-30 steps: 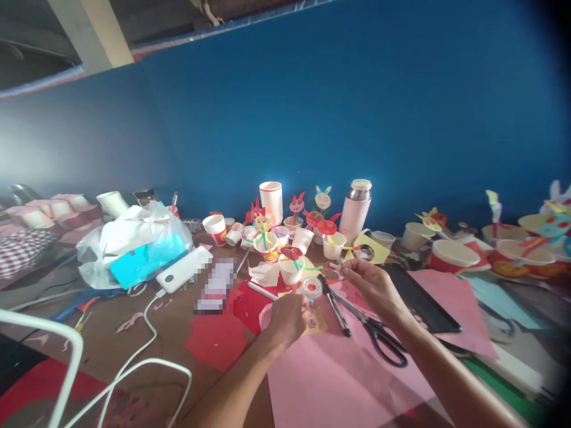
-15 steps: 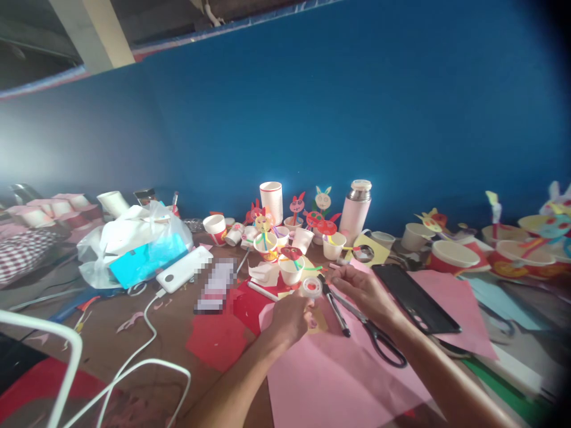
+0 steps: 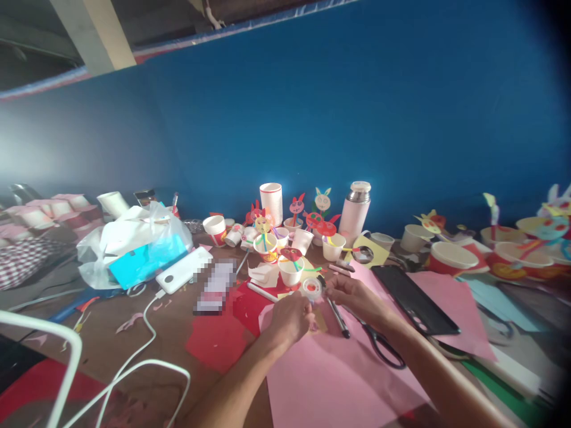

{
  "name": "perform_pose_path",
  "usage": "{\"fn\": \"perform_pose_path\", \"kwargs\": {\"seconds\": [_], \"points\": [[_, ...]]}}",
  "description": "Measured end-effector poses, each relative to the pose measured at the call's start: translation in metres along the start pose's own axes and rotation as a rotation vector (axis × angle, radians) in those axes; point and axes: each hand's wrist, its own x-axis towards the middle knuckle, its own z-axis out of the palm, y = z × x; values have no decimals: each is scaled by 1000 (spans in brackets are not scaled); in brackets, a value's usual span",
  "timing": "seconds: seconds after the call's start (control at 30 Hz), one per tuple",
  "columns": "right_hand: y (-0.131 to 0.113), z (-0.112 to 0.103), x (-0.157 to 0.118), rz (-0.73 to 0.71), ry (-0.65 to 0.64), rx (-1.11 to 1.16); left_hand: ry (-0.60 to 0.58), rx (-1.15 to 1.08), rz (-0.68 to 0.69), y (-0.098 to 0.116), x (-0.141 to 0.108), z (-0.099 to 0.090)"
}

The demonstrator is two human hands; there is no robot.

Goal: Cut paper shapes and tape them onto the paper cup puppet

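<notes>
My left hand (image 3: 292, 316) is closed around a small roll of clear tape (image 3: 311, 289), which stands out above its fingers. Just right of the roll, the fingers of my right hand (image 3: 354, 299) are pinched together; whatever is between them is too small to tell. Under both hands lies a large pink paper sheet (image 3: 339, 380). A black-and-white pen (image 3: 339, 321) and black-handled scissors (image 3: 386, 351) rest on it, partly below my right hand. A small yellowish paper piece (image 3: 320, 323) is beside my left fingers.
Small paper cups (image 3: 291, 271) with paper figures stand in front, before a pink flask (image 3: 355, 215) and a cup stack (image 3: 272, 202). A black phone case (image 3: 414, 297) lies right. Left are a white power bank (image 3: 184, 270), its cable and a plastic bag (image 3: 96, 255).
My right hand has moved left and slightly down, closer to the tape roll. My left hand has stayed nearly in place with the roll.
</notes>
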Motion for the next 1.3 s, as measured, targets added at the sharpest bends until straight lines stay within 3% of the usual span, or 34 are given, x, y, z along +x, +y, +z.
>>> {"fn": "perform_pose_path", "kwargs": {"seconds": [0.23,0.53,0.77,1.0,1.3], "points": [[12,7,3,142,-87,70,54,36,20,-2,1,8],[26,11,4,183,-104,34,52,94,47,1,1,2],[36,12,8,157,-120,-40,68,106,92,-10,0,6],[39,12,7,118,-135,-143,-18,127,103,-1,-9,-8],[28,17,3,109,-118,-352,-21,48,81,-1,-10,-12]]}}
